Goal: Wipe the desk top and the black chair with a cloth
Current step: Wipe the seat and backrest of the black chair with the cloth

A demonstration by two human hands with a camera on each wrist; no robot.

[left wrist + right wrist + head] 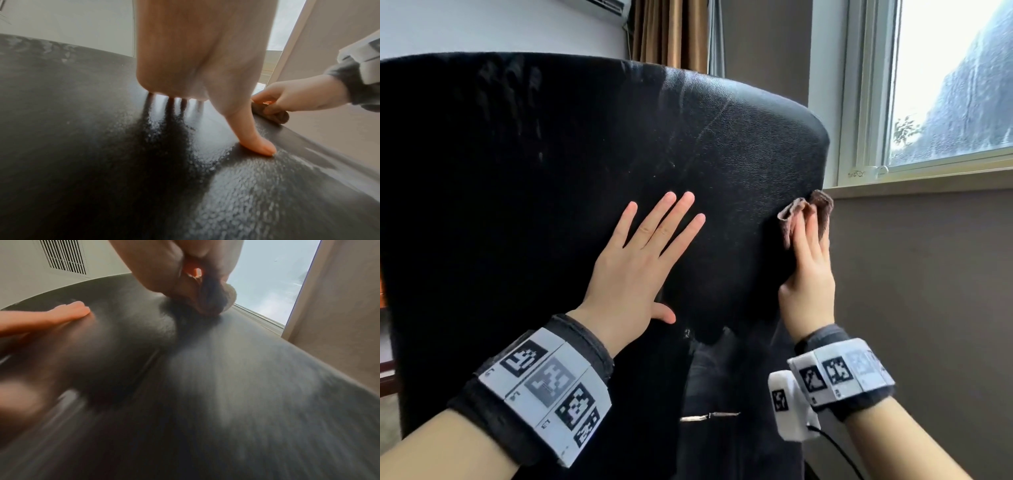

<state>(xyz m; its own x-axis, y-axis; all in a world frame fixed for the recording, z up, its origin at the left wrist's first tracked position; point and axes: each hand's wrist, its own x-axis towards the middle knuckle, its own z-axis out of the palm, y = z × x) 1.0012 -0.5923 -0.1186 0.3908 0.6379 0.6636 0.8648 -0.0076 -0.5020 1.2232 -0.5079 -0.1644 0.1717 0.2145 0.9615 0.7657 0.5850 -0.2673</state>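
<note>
The black chair [551, 178] fills the head view, its leather backrest facing me. My left hand [643, 253] lies flat on the backrest with fingers spread and straight; the left wrist view shows its thumb [257, 144] pressing the leather [102, 146]. My right hand [808, 270] holds a brown cloth [820, 205] against the backrest's right edge. The cloth [213, 300] shows bunched under the fingers on the chair [226, 386] in the right wrist view. The left wrist view also catches the right hand [292, 97] on the cloth [275, 115]. No desk top is in view.
A grey wall [921, 308] stands close on the chair's right, under a window sill [914, 181] and window [955, 85]. Brown curtains [671, 31] hang behind the chair. A white air conditioner [602, 7] sits high on the back wall.
</note>
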